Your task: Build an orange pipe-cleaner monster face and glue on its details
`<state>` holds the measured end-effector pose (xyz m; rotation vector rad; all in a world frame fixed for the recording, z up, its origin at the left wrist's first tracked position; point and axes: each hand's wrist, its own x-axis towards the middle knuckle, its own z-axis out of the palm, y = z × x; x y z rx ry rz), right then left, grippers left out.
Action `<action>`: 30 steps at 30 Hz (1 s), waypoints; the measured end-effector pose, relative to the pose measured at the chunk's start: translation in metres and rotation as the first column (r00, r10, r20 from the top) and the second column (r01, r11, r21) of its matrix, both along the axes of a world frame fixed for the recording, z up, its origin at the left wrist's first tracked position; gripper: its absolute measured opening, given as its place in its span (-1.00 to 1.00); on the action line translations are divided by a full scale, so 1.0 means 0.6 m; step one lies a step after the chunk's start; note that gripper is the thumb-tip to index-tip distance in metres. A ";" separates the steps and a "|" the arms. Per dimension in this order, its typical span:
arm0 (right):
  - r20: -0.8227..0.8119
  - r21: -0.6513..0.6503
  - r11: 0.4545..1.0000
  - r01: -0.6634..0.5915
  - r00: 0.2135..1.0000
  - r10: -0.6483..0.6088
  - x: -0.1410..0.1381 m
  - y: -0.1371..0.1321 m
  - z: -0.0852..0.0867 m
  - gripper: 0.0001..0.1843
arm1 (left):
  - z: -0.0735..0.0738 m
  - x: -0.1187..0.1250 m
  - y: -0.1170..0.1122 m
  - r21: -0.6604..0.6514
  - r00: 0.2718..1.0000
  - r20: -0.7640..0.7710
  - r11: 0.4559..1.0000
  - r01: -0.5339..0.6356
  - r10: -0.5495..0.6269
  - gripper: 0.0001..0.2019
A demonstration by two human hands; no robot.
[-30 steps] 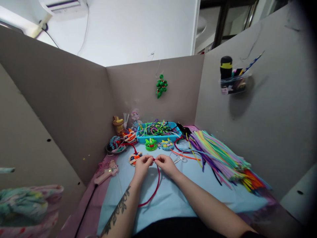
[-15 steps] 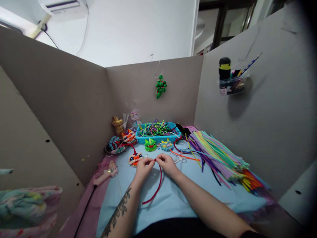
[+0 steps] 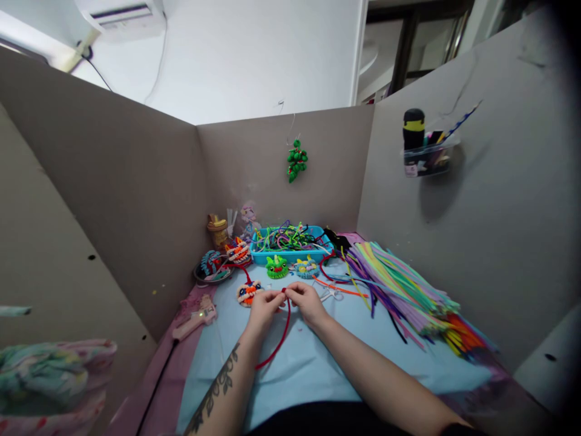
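A red pipe cleaner (image 3: pixel 287 330) is pinched between both my hands above the blue cloth, its free length curving down toward me. My left hand (image 3: pixel 265 306) closes thumb and finger on it from the left. Fingertips almost meeting those, my right hand (image 3: pixel 305 301) grips the same red strand, which bunches into a small loop or twist there. Just beyond my left hand lies an orange and white fuzzy animal head (image 3: pixel 247 293) with a red strand rising from its top. A green fuzzy head (image 3: pixel 276 267) and a light blue and yellow one (image 3: pixel 307 267) sit farther back.
A blue basket (image 3: pixel 290 257) of tangled pipe cleaners stands at the back. Bundled pipe cleaners (image 3: pixel 399 290) spread along the right. Scissors (image 3: pixel 333 294) lie past my right hand. A pink glue gun (image 3: pixel 195 323) with a black cord rests left. Grey panels (image 3: pixel 281 157) enclose the table.
The red pipe cleaner's hanging end has swung left and toward me, now reaching my left forearm. Both hands keep their pinch in nearly the same place.
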<state>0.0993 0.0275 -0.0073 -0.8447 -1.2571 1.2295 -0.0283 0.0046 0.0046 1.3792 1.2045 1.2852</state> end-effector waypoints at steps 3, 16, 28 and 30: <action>0.106 0.068 0.997 0.022 0.994 -0.029 0.006 0.001 0.000 -0.85 | -0.003 -0.002 0.000 -0.072 0.999 0.015 0.997 0.041 -0.040 -0.69; 0.316 0.176 0.984 -0.026 0.948 -0.032 0.007 -0.004 0.001 -0.88 | -0.001 -0.008 0.000 0.244 0.951 -0.273 0.966 -0.080 0.148 -0.77; 0.404 0.323 0.945 0.058 0.894 -0.193 -0.005 -0.013 0.000 -0.85 | -0.006 -0.003 0.012 0.066 0.992 0.065 0.991 -0.116 0.112 -0.72; 0.403 0.454 0.886 0.095 0.865 -0.299 -0.005 -0.015 -0.001 -0.87 | -0.009 -0.002 0.014 0.048 0.985 0.098 0.988 -0.149 0.144 -0.70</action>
